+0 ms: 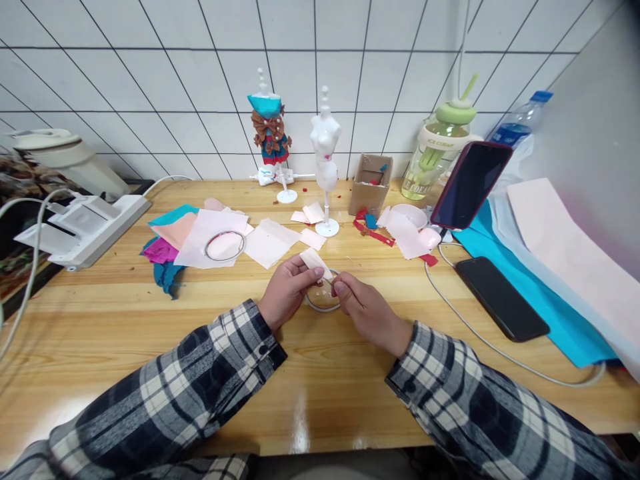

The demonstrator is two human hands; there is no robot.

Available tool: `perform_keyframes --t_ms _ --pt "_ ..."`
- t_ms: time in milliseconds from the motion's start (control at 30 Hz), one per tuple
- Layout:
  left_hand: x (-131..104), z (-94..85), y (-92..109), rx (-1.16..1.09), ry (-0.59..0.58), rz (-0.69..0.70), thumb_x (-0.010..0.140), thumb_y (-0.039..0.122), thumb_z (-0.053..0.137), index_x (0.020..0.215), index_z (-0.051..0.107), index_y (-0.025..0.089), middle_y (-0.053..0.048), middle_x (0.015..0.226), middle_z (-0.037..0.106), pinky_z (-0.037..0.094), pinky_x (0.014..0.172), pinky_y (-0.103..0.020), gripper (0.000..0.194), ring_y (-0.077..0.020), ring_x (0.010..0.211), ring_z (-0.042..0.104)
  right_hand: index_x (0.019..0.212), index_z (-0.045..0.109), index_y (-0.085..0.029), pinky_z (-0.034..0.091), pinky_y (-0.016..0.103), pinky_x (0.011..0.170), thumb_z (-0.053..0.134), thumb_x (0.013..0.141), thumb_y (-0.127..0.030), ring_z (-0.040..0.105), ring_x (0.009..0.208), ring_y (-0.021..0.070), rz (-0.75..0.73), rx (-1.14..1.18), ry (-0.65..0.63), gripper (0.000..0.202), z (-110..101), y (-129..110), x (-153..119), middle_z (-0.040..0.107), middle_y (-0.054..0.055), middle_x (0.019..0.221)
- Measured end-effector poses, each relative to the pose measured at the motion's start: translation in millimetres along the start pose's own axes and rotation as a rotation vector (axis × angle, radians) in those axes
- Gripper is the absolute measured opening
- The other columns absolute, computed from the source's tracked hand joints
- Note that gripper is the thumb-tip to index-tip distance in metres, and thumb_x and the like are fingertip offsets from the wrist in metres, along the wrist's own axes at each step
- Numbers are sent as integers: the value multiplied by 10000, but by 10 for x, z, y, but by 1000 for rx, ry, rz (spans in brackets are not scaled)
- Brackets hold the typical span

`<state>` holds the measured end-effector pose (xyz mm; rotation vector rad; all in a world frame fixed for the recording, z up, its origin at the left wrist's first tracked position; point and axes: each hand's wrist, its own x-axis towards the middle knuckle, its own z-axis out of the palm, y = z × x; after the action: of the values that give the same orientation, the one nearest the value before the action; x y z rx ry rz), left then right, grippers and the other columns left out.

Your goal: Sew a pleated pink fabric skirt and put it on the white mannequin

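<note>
Pinching a pale slip (315, 263) between thumb and fingers, the left hand (284, 293) sits near the right hand (369, 308), whose closed fingertips grip a ring (323, 309). Both things are over the table (320, 373), before the bare mannequin (326, 143).

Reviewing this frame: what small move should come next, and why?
Probably ease the pale piece against the ring: the left hand pinches the piece near the ring's upper edge, and the right hand is at its right side.
</note>
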<state>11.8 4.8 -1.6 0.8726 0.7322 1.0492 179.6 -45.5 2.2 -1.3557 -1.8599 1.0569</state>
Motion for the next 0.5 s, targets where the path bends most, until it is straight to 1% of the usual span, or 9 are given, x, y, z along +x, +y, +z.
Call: perform_keyframes --t_ms 133,300,500 --pt "0 -2 2 29 11 11 647 224 827 792 691 132 -8 721 688 465 621 -199 219 -90 631 578 854 451 -228 327 267 598 283 1005 -444 448 614 142 2 10 3 313 1 10 4 511 -22 696" --pt "-6 -11 -3 38 -3 7 660 228 821 798 691 139 -6 723 687 462 637 -210 209 -93 639 580 839 444 -227 322 266 598 296 1001 -443 437 615 139 9 32 -5 308 -13 -10 12 496 -25 693" --pt "23 -70 7 92 -28 5 664 230 819 823 692 142 -15 752 700 467 679 -232 222 -113 683 604 842 466 -221 307 268 593 339 985 -435 426 614 136 38 60 -52 288 -55 -24 24 475 -34 671"
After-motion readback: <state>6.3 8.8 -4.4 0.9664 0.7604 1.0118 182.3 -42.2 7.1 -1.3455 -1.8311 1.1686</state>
